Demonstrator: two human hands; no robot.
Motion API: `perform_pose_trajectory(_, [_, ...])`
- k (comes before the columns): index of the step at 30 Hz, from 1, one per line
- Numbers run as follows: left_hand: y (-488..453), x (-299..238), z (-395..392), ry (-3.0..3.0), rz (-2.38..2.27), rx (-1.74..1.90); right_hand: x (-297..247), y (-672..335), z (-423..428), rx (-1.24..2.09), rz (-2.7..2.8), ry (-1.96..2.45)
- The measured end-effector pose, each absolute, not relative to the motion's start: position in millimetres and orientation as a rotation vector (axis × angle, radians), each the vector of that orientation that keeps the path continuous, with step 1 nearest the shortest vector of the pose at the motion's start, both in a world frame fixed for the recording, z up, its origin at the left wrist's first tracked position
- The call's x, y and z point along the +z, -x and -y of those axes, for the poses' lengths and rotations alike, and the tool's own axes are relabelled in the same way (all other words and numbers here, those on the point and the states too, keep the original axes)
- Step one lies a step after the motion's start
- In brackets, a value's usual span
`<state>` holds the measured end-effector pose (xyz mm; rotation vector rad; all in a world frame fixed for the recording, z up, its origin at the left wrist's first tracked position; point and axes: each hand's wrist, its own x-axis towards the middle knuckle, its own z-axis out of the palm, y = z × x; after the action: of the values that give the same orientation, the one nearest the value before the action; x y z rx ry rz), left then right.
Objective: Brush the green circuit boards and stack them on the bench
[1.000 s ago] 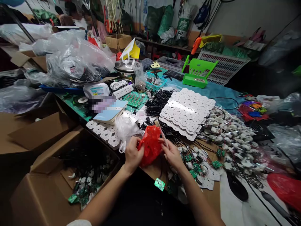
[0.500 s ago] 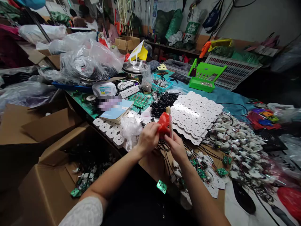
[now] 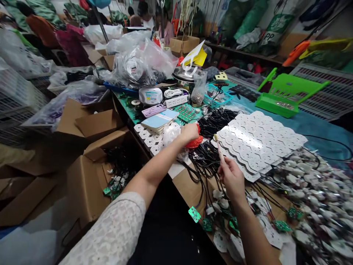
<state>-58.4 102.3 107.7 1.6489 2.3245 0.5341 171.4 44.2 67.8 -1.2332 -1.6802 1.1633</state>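
Note:
My left hand (image 3: 188,132) is stretched forward over the table, fingers closed on a crumpled red plastic bag (image 3: 196,141) that rests by a clear plastic bag (image 3: 171,134). My right hand (image 3: 231,176) is nearer to me, pinching a thin brush (image 3: 218,148) that points up and away, its pale tip beside a stack of white perforated boards (image 3: 259,138). A tangle of black wires (image 3: 206,156) lies between the two hands. Small green circuit boards (image 3: 228,222) with wires lie below my right wrist.
An open cardboard box (image 3: 96,176) with wired boards stands left of the table. A phone (image 3: 153,110), notebook (image 3: 161,120) and power strip (image 3: 176,101) lie further back. A green plastic rack (image 3: 284,95) sits far right, white parts (image 3: 303,184) heap at right. People sit in the background.
My left hand has carried the red bag forward and down onto the table, away from my right hand. The right hand kept the brush and dropped lower. The view swung left.

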Motion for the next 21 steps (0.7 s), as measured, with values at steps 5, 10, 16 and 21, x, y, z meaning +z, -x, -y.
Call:
perform_pose_trajectory(5, [95.9,140.5,-15.6,-1.87,-2.361,0.921,67.0,-133.5,-76.4,0.749,2.241,1.26])
perform_pose_trajectory(10, [160.3,120.7,160.1,-1.455,-2.876,1.085,48.0,-105.7,-85.6,0.558,2.651,1.128])
perform_pose_trajectory(16, [171.4,39.7,387.6,-0.272,-3.145,0.449,59.4,-114.4,-91.3,-0.018,2.956,1.009])
perform_pose_trajectory(21, [167.5,-6.3,452.5,-0.027,-3.026,0.363,87.1,-96.4,-52.2,-0.143,2.84,0.695])
